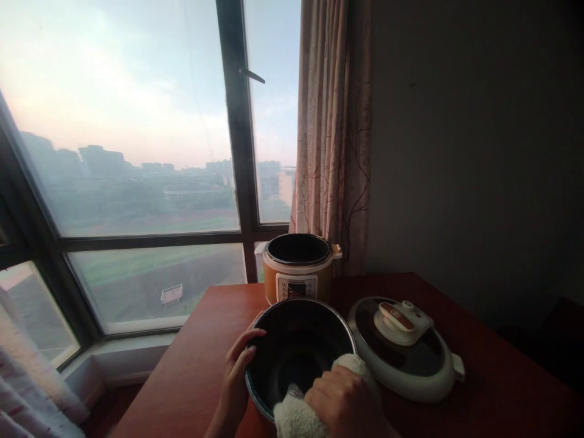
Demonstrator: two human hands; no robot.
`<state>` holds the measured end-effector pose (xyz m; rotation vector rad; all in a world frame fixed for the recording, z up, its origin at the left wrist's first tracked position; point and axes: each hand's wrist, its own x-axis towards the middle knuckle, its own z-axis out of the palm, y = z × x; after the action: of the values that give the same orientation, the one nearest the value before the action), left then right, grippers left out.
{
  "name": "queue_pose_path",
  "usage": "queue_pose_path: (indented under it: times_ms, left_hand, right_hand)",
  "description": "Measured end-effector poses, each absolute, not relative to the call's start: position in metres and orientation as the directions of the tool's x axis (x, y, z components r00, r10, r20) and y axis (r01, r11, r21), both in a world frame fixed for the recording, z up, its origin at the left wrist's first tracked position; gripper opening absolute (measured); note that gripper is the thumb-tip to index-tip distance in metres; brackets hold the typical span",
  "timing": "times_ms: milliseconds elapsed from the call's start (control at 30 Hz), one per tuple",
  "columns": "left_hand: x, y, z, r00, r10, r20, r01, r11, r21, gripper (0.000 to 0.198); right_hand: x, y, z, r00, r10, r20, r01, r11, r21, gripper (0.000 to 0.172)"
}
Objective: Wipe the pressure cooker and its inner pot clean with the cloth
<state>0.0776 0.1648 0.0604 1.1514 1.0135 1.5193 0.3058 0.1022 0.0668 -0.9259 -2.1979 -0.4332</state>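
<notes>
A dark, round inner pot (305, 331) is tilted toward me over the table's near part. My left hand (238, 368) grips its left rim, thumb on the inside edge. Bunched in my right hand (340, 392) is a pale fluffy cloth (298, 417), pressed against the pot's near right rim; part of it bulges out above the knuckles. Behind the pot stands an orange and white electric pressure cooker (298, 271) without its lid, its control panel facing me. The lid (406, 347), white with a dark top and a knob, lies to the right.
The reddish-brown table (205, 328) carries all these things. A large window (137, 152) is at the left and back, with a patterned curtain (331, 121) beside it. A plain wall (456, 152) stands behind on the right.
</notes>
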Motion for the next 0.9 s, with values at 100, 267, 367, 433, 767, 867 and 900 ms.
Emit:
queue_pose_path:
  times_ms: [100, 267, 367, 433, 767, 867, 900]
  left_hand:
    - [0.083, 0.153, 0.054, -0.309, 0.92, 0.24, -0.143, -0.294, 0.945, 0.036]
    - [0.092, 0.131, 0.055, -0.45, 0.857, 0.251, 0.015, -0.274, 0.962, 0.035]
    - [0.101, 0.118, 0.053, -0.383, 0.844, 0.375, 0.123, -0.356, 0.926, 0.026]
    - [0.106, 0.111, 0.051, -0.34, 0.839, 0.424, 0.157, -0.394, 0.906, 0.025]
    - [0.068, 0.125, 0.071, -0.082, 0.937, 0.339, 0.143, -0.326, 0.935, 0.019]
    - [0.057, 0.142, 0.083, 0.047, 0.955, 0.292, 0.084, -0.295, 0.952, 0.02]
    - [0.054, 0.148, 0.087, 0.098, 0.956, 0.277, 0.057, -0.283, 0.957, 0.02]
  right_hand:
    - [0.302, 0.1, 0.064, -0.482, 0.518, 0.707, 0.742, 0.67, 0.015, 0.016]
    - [0.298, 0.095, 0.07, -0.473, 0.568, 0.674, 0.751, 0.66, -0.029, 0.023]
    - [0.292, 0.092, 0.077, -0.468, 0.599, 0.649, 0.756, 0.652, -0.057, 0.034]
    - [0.288, 0.089, 0.08, -0.462, 0.644, 0.61, 0.767, 0.636, -0.09, 0.036]
    - [0.291, 0.081, 0.099, -0.534, 0.751, 0.39, 0.765, 0.625, -0.157, 0.041]
    - [0.306, 0.084, 0.105, -0.585, 0.733, 0.347, 0.724, 0.665, -0.185, 0.044]
    - [0.312, 0.085, 0.107, -0.604, 0.72, 0.34, 0.705, 0.683, -0.193, 0.043]
